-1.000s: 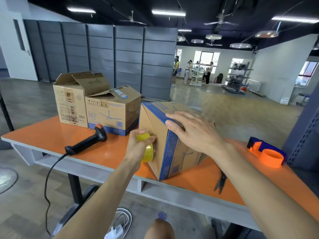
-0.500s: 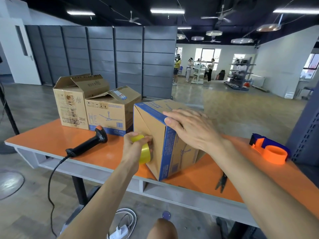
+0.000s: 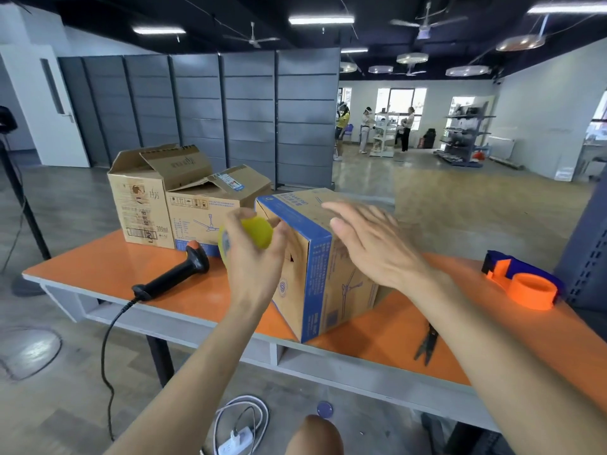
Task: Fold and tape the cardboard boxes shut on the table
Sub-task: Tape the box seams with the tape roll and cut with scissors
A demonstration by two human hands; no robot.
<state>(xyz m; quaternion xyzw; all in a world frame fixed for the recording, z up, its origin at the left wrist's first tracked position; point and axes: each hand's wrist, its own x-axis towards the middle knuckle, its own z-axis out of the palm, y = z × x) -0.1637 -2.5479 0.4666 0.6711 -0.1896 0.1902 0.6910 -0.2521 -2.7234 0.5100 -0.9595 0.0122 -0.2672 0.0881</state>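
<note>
Left hand (image 3: 253,267) around tape (image 3: 259,233), right (image 3: 371,244) flat

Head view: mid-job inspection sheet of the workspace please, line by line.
Surface: orange table, bare at left.
Job's things: blue-edged box near the front edge, corner toward the camera; yellow tape roll at its left face; tall box and fan box at back left, flaps not shut.
Clutter: scanner, tape dispenser, pliers.
Grips: left hand grips the tape roll; right hand open over the box top, contact unclear.
Cables: scanner cable hangs to the floor; white cable with plug on the floor.
Surroundings: grey partition; people and shelves far back.
</note>
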